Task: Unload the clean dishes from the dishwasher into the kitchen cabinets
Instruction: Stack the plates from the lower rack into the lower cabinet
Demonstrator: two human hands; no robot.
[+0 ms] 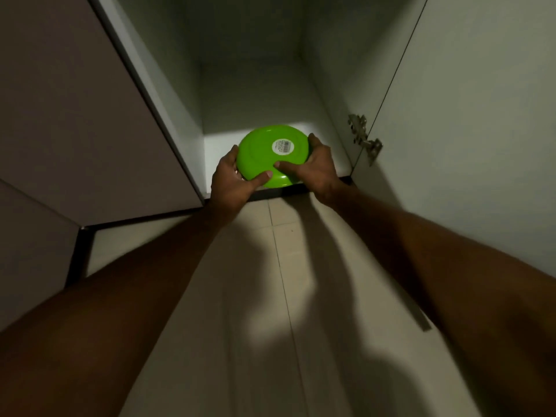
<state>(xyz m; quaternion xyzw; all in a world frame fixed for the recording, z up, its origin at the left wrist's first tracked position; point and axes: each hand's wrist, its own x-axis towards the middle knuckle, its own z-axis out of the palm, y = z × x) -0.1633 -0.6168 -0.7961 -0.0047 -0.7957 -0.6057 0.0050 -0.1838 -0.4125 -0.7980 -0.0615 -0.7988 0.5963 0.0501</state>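
My left hand (230,179) and right hand (316,170) grip the upside-down round green plastic plate (267,152) at the open white cabinet's (258,94) mouth.

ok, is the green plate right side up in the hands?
No, the green plate is upside down: its underside with the white barcode sticker faces the camera.

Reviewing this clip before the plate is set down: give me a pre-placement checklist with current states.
1. Green plate held at both sides by left hand and right hand: ok.
2. Cabinet door swung open, clear of the opening: ok.
3. Cabinet floor bare where visible: ok.
4. Plate orientation: underside with sticker faces the camera, upside down: not ok.
5. Plate already resting on the floor of the cabinet: cannot tell.
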